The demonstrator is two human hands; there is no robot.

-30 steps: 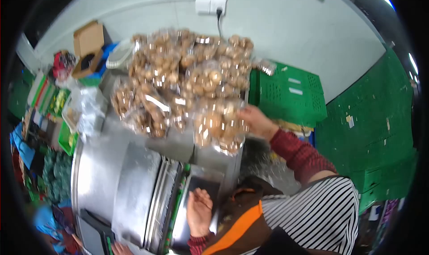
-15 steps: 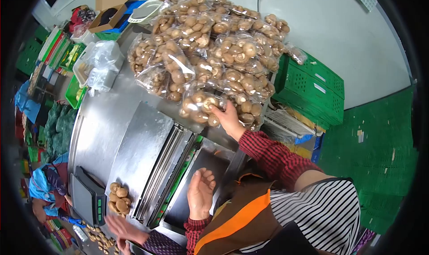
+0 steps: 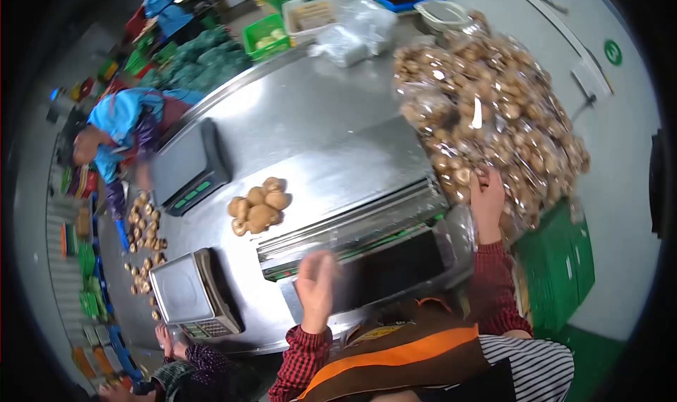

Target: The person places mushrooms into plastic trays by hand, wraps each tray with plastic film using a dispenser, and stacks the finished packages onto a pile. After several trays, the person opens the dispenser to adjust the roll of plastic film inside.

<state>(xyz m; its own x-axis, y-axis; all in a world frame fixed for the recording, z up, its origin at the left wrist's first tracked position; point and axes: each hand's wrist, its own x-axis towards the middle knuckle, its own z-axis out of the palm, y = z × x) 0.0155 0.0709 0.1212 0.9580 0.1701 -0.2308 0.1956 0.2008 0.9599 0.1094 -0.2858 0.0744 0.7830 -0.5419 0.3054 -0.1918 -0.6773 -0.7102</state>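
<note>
Clear bags of brown mushrooms (image 3: 493,106) are piled at the right of the metal table. My right hand (image 3: 486,199) touches the lower left of the pile, its thumb and fingers closed at a bag; what exactly they grip is hard to make out. Above the near edge of the wrapping machine (image 3: 345,233), my left hand (image 3: 315,285) is raised, slightly blurred, with its fingers curled loosely. Beyond the machine, a small heap of loose mushrooms (image 3: 258,206) lies on the table.
Two scales, one farther (image 3: 185,166) and one nearer (image 3: 185,288), stand at the left. Loose mushrooms (image 3: 144,226) lie beyond them. A co-worker in blue (image 3: 123,123) leans in, and another person's hand (image 3: 169,342) is at the near left. Green crates (image 3: 560,268) stand right.
The view has swung left, showing more table, the nearer scale and both co-workers. My right hand remains at the bags. The other person's hands have left the area beside the small heap.
</note>
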